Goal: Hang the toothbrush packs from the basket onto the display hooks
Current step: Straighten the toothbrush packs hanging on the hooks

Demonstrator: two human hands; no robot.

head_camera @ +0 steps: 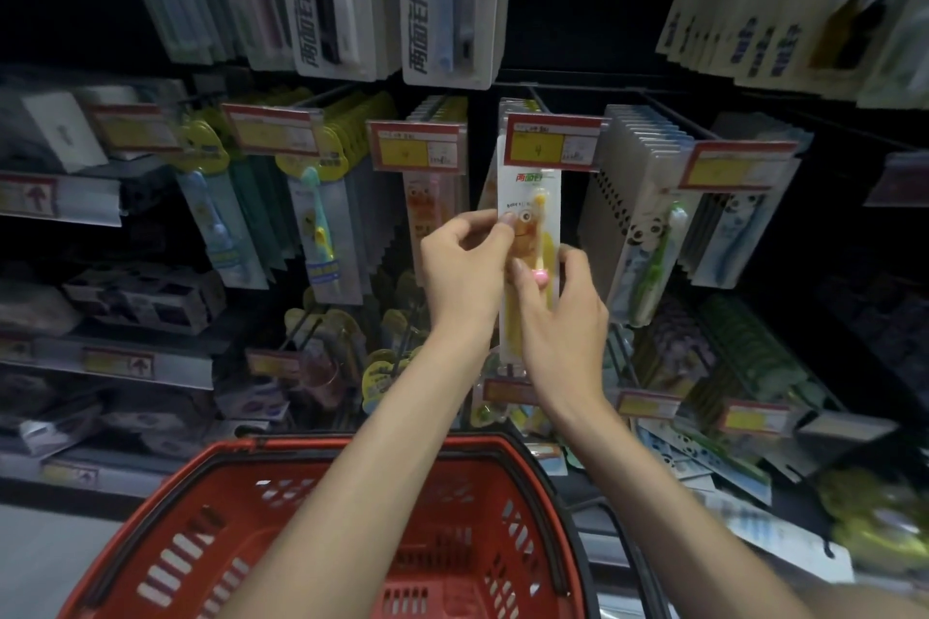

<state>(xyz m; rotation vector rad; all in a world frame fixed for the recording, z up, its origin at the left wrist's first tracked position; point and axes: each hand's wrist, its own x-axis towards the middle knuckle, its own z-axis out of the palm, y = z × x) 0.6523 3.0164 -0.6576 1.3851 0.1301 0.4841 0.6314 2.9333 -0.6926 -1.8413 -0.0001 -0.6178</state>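
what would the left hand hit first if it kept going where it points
The yellow pack, whose edge the left hand pinches; behind that, likely the hung packs, though depth is unclear.

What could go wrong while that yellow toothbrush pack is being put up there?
1. The price tag covers the top of the toothbrush pack, so its hole may miss the hidden hook.
2. The left hand and right hand hold the slim pack at its edges. It could slip and fall, perhaps past the basket.
3. The panda packs hang close by and could get knocked.
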